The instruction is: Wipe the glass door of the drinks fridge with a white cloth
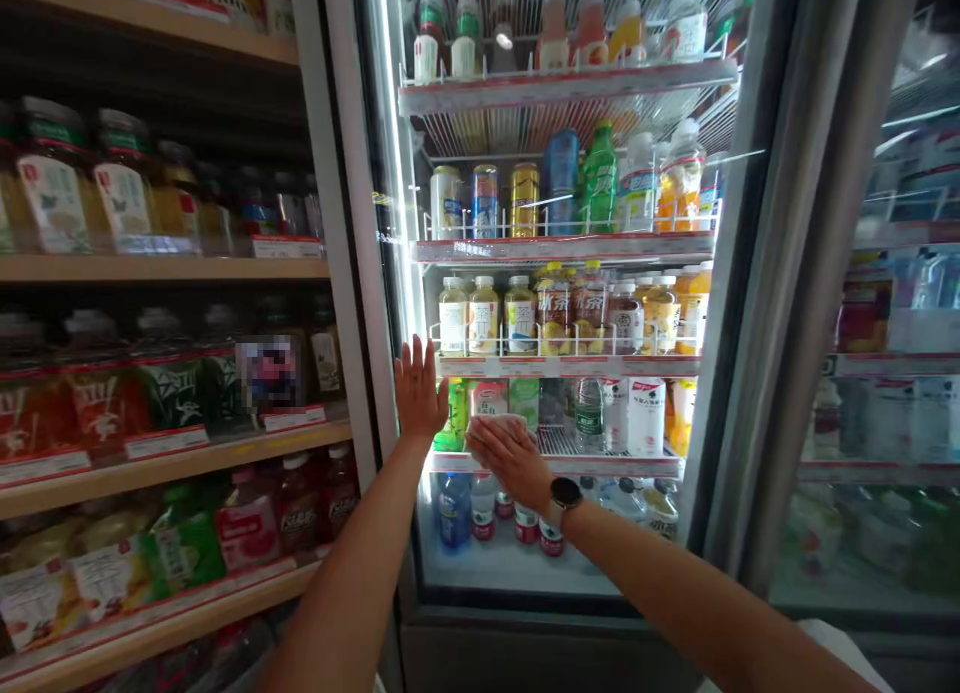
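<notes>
1. Two bare forearms (345, 573) are reaching up from the lower edge toward the glass door (502, 578) of a lit drinks cooler; a dark-faced watch (566, 491) is circling the right wrist.
2. Near the door's left edge, the left hand (421, 398) is standing upright, palm turned toward the glass; its fingers are opening outward, straight and slightly spread.
3. Lower and to the right, the right hand (514, 458) is lying flat over a pale cloth (517, 420); its fingers are stretching out straight and close together, pointing up and leftward; whether the thumb is pinching the cloth, one cannot tell.
4. At the door, the cloth is resting between that hand and the glass, in front of drinks on the fourth shelf (600, 464).
5. Behind the glass, bottles and cans are filling the racks; a green bottle (600, 168) and a gold can (525, 199) are standing on the second shelf.
6. At left, wooden shelves (165, 268) are bearing more bottled drinks; at right, another cooler (885, 363) is showing stocked rows.
</notes>
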The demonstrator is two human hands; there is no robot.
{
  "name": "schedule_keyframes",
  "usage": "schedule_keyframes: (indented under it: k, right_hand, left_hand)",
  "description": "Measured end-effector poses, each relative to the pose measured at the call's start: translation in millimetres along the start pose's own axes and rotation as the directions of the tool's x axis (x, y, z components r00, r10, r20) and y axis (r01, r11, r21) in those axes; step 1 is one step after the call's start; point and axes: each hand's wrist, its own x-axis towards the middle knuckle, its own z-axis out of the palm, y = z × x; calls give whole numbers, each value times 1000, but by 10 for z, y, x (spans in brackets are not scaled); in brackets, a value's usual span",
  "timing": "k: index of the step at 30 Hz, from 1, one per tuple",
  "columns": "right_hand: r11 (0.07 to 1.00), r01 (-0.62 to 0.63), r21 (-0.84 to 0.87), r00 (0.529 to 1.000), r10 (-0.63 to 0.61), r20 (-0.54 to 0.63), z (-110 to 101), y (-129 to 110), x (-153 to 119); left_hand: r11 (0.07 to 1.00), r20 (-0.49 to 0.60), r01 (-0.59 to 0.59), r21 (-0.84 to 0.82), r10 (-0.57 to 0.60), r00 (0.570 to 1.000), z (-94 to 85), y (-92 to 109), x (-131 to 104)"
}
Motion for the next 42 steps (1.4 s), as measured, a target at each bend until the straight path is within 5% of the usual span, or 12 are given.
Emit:
schedule_keyframes:
  k: [4,10,14,18,21,25,29,33,42]
  right_hand:
    - [1000,28,0,999,-28,-19,-222,273,485]
    - [986,-163,-19,980,159,-120,-486,474,1252]
    - [982,-186,-25,979,183,-95,-339,245,1030]
    - [999,-20,-43,1000,19,-23,-137,90,533]
    - [997,63,-53,998,-63,-10,-119,159,418]
    - [995,83,-61,996,-85,-40,-351,440,805]
    - [996,-58,-65,994,51,-101,-628,693,1341]
    - [988,-146,-59,982,138,-127,-649,673,1450]
    - [998,37,-49,999,-37,4,-216,240,430]
  left_hand:
    - [1000,-3,-10,-1,10,1000,1,-19,-3]
    - [1000,9,2,4,-2,1000,-2,-11,-10]
    - [1000,-6,-12,12,13,1000,-4,-15,-16]
    - [1000,-9,-14,15,14,1000,-6,-24,-23]
    - [1000,-20,-20,23,21,1000,-5,-33,-28]
    - [1000,-20,-20,22,21,1000,-1,-40,-30]
    - [1000,0,6,-3,-6,1000,-3,-25,-27]
    - [999,11,31,-40,-30,999,-6,-9,-22]
    - [998,16,29,-56,-28,999,-7,-18,-17]
